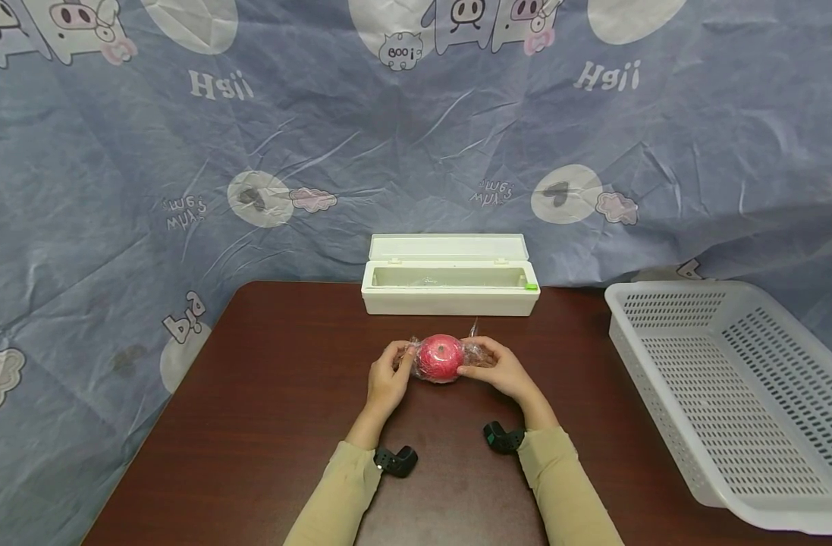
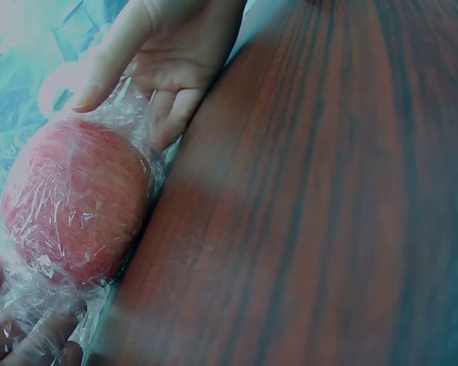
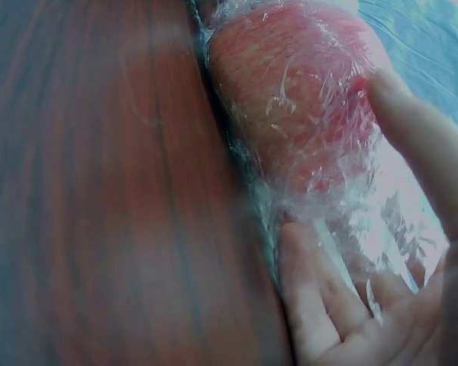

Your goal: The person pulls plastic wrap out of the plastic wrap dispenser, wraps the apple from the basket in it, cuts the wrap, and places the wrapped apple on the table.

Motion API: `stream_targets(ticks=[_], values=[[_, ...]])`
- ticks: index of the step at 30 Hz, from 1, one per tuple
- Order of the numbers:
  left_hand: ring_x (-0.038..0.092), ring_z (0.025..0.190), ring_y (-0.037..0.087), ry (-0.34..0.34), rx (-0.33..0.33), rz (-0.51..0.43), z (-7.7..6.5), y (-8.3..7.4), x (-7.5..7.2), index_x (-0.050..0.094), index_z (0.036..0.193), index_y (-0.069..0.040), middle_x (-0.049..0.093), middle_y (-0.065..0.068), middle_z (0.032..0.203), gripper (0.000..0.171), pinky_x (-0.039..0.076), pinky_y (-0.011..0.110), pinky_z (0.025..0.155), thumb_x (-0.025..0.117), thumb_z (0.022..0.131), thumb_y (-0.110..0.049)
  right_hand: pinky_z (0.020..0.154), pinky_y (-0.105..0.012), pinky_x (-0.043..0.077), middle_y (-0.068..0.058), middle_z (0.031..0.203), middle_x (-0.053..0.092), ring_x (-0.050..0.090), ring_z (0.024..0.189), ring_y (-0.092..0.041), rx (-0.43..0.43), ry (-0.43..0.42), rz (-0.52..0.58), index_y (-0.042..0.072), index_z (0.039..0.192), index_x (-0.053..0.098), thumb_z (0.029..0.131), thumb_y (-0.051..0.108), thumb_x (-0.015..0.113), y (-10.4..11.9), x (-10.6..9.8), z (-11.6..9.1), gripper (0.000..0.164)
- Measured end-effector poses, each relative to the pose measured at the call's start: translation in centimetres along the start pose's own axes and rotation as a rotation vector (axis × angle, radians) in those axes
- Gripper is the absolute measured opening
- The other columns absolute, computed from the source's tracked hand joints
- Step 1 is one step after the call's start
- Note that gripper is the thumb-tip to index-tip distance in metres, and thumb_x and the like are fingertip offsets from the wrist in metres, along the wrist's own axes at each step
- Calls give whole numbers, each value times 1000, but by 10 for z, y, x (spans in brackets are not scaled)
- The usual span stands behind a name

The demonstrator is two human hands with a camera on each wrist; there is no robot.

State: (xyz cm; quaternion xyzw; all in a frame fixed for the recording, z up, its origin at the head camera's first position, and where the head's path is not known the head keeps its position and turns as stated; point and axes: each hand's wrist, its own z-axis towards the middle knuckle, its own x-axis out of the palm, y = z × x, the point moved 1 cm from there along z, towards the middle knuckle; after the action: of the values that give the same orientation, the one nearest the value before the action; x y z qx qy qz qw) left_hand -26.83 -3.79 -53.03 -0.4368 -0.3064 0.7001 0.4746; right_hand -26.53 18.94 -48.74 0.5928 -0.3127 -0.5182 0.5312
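Observation:
A red apple wrapped in clear cling film is held between both hands just above or on the brown table. On its left side, my left hand pinches the bunched film between thumb and fingers; only its fingertips show low in the left wrist view. From the right, my right hand grips the gathered film end. Its thumb lies against the apple, while the other fingers curl beneath the film in the right wrist view. A thin wisp of film sticks up by this hand.
Behind the apple, at the table's back edge, stands a white cling film box with its lid raised and a green slider at its right end. A white perforated basket sits on the right. A blue patterned cloth hangs behind.

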Motion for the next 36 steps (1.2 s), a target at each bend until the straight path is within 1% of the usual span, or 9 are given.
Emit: stream_targets(ticks=[3, 6, 10, 16, 19, 26, 29, 33, 36], values=[[64, 81, 11, -7, 6, 13, 0, 1, 0, 66, 103, -12, 69, -1, 90, 22, 51, 31, 71, 56, 95, -30, 94, -46, 43, -19, 130, 50, 50, 117, -34, -11, 2, -61, 3, 132, 49, 74, 9, 80, 3, 4, 0, 67], [64, 81, 10, -14, 17, 0, 0, 3, 0, 67, 102, -12, 69, -1, 89, 22, 52, 30, 70, 58, 94, -31, 98, -54, 36, -17, 131, 51, 46, 120, -34, -27, -20, -111, 5, 132, 50, 70, 11, 83, 5, 8, -1, 70], [66, 82, 12, -27, 43, -60, 0, 3, 1, 68, 102, -10, 70, 2, 90, 22, 53, 30, 70, 59, 94, -28, 96, -54, 39, -17, 130, 52, 48, 118, -34, -52, -38, -112, 5, 130, 52, 71, 12, 83, 3, 8, 0, 68], [66, 81, 13, -53, 63, -143, 1, -3, 1, 69, 102, -5, 70, 5, 92, 19, 53, 27, 68, 63, 91, -21, 94, -47, 43, -11, 129, 53, 50, 116, -28, -50, -65, -74, 13, 129, 54, 69, 16, 85, -18, 5, 8, 68], [66, 83, 18, -55, 86, -160, 2, -14, -2, 68, 101, 0, 70, 10, 94, 18, 54, 29, 69, 64, 90, -14, 93, -46, 43, -13, 129, 53, 51, 114, -29, -68, -65, -42, 12, 129, 54, 69, 11, 85, -19, 3, 9, 68], [66, 91, 28, -4, 136, -142, 1, -50, -15, 63, 106, 8, 68, 20, 99, 21, 54, 31, 73, 64, 88, -2, 90, -39, 46, -18, 129, 52, 52, 112, -30, -85, -53, -41, 2, 129, 52, 70, 4, 82, 16, 0, -1, 66], [65, 96, 26, 37, 147, -122, 4, -46, -15, 60, 114, 3, 68, 17, 104, 29, 53, 35, 76, 65, 87, -5, 90, -38, 46, -17, 130, 51, 52, 112, -29, -76, -53, -40, 2, 129, 52, 70, 4, 82, 24, -2, -3, 66], [61, 103, 21, 98, 138, -99, 9, -36, -14, 54, 127, -11, 65, 8, 115, 46, 51, 40, 83, 72, 84, -18, 89, -36, 47, -16, 130, 52, 52, 112, -30, -83, -58, -33, 4, 129, 52, 70, 5, 82, 31, -5, -5, 66], [58, 106, 17, 141, 135, -89, 10, -40, -17, 50, 131, -17, 62, 5, 120, 60, 49, 40, 88, 78, 78, -23, 87, -35, 48, -16, 129, 52, 53, 111, -30, -99, -62, -38, 5, 130, 52, 71, 5, 82, 36, -8, -6, 66]])
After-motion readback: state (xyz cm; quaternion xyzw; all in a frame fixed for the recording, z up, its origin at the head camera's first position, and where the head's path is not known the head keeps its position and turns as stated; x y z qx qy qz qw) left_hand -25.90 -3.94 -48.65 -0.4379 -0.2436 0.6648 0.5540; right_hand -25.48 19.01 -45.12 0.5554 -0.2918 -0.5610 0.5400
